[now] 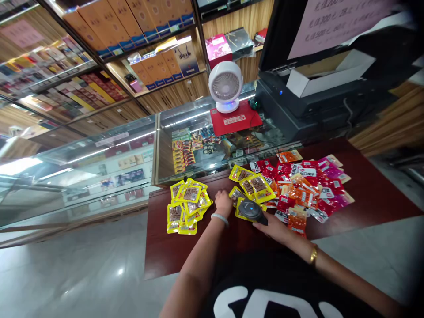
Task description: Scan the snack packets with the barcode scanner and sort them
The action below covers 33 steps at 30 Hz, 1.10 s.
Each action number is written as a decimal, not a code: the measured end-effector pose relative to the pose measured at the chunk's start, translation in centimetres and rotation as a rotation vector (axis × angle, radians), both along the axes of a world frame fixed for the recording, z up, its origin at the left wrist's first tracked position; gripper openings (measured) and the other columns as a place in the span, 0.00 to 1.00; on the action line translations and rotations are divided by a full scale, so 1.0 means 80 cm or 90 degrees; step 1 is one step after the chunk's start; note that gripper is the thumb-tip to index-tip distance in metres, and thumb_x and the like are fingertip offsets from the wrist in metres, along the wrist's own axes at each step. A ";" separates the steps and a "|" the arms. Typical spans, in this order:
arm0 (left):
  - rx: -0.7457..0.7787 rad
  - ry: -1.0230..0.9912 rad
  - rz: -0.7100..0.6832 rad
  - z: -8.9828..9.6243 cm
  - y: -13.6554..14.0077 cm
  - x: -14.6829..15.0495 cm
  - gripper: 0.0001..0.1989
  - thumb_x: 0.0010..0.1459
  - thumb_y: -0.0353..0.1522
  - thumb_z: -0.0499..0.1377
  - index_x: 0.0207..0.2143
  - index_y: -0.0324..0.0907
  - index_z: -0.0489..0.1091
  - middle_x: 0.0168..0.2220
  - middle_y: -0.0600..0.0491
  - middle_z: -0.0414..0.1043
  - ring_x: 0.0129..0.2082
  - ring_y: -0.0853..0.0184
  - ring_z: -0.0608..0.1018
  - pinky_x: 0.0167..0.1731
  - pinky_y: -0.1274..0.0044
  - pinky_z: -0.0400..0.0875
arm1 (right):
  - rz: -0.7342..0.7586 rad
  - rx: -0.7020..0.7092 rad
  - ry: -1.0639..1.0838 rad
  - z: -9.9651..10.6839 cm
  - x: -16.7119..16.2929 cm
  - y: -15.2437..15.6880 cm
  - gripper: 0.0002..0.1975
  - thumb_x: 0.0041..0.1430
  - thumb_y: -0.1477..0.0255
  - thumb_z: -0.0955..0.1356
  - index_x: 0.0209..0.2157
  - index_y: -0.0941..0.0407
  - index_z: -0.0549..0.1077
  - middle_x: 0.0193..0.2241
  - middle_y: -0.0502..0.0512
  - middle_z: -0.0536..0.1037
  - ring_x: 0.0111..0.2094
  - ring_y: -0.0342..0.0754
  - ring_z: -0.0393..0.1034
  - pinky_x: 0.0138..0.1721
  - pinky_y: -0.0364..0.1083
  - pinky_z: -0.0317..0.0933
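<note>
My right hand [270, 227] is wrapped round the handle of a dark grey barcode scanner [251, 208]. The scanner's head, with a small blue light, hangs over a yellow snack packet [241, 213] on the dark red table. Fingers curled, my left hand [224, 204] is at the near left edge of another yellow snack packet [237, 193] and appears to pinch it; its fingertips are small and partly hidden. Left of that hand lies a loose pile of yellow snack packets [190, 204]. More yellow snack packets [260, 187] lie beyond the scanner.
Red, orange and magenta packets [306, 187] are heaped on the table [374, 194] at right. A glass display counter [205, 154] borders its far side, bearing a white fan [225, 86] on a red mat [236, 118]. A black machine [288, 106] with a white box [331, 73] stands far right.
</note>
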<state>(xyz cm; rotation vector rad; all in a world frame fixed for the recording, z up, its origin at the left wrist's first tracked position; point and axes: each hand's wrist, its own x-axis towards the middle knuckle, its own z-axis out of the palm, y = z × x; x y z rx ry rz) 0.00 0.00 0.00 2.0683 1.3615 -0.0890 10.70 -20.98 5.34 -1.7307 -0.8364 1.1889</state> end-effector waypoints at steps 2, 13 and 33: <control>-0.045 -0.025 -0.010 0.001 0.005 -0.010 0.12 0.52 0.33 0.66 0.38 0.39 0.69 0.39 0.41 0.74 0.43 0.55 0.76 0.44 0.70 0.65 | -0.009 0.000 -0.006 0.006 0.002 0.001 0.26 0.55 0.61 0.72 0.54 0.56 0.73 0.50 0.62 0.80 0.52 0.63 0.74 0.57 0.62 0.63; -0.075 -0.181 0.083 0.014 0.006 -0.086 0.07 0.52 0.29 0.62 0.33 0.41 0.65 0.32 0.52 0.71 0.33 0.66 0.73 0.34 0.76 0.63 | 0.027 0.045 -0.005 0.023 -0.014 0.045 0.23 0.55 0.61 0.71 0.51 0.56 0.75 0.50 0.61 0.80 0.53 0.62 0.73 0.57 0.59 0.63; 0.275 -0.021 0.396 0.038 -0.003 -0.201 0.30 0.53 0.39 0.64 0.55 0.36 0.62 0.54 0.36 0.66 0.59 0.48 0.65 0.59 0.60 0.58 | 0.024 -0.007 -0.025 0.031 -0.015 0.032 0.24 0.53 0.57 0.71 0.47 0.57 0.76 0.43 0.60 0.83 0.46 0.61 0.77 0.50 0.58 0.67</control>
